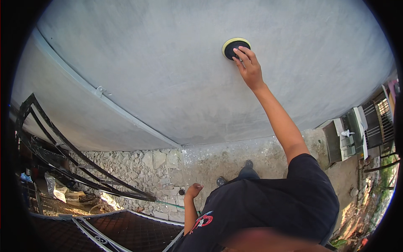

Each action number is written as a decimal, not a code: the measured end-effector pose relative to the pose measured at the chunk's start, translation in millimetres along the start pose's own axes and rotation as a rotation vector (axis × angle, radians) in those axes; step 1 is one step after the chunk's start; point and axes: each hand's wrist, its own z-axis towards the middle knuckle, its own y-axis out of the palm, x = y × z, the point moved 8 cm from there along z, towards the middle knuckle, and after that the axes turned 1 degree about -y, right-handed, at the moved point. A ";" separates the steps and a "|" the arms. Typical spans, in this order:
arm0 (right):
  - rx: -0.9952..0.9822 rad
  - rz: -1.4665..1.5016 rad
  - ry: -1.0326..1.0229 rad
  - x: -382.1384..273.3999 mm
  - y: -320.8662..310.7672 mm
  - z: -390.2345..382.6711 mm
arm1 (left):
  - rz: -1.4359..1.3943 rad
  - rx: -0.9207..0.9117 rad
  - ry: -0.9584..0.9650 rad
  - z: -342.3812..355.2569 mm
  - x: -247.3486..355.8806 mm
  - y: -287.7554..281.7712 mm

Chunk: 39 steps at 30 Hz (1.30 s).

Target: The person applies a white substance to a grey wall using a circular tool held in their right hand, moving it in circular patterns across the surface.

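Note:
My right hand [249, 69] is stretched up to the grey wall [176, 75]. Its fingertips grip the back of a round black sanding pad [230, 52] with a pale yellow rim, which lies against the wall's surface. The pad's working face is hidden, turned to the wall. Low at my left side hangs my left hand [194, 190], away from the wall. Its fingers are loosely curled together, and I see nothing in them.
A pale pipe [121, 114] runs down the wall at left. Beyond it stands a curved black metal frame [96, 176] over rubble paving [138, 164]. Grey metal boxes [346, 134] stand at the right. A concrete strip [226, 157] lies under my feet.

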 end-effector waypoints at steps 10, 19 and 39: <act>0.276 -0.130 0.237 6.2 -14.4 3.3 | -0.053 -0.015 0.071 22.1 10.2 4.1; 0.396 -0.280 0.359 23.2 -43.5 5.0 | -0.099 -0.047 0.122 25.6 30.6 -12.0; 0.293 -0.178 0.570 26.9 -14.2 -7.9 | -0.077 -0.035 0.104 38.9 -24.0 -31.2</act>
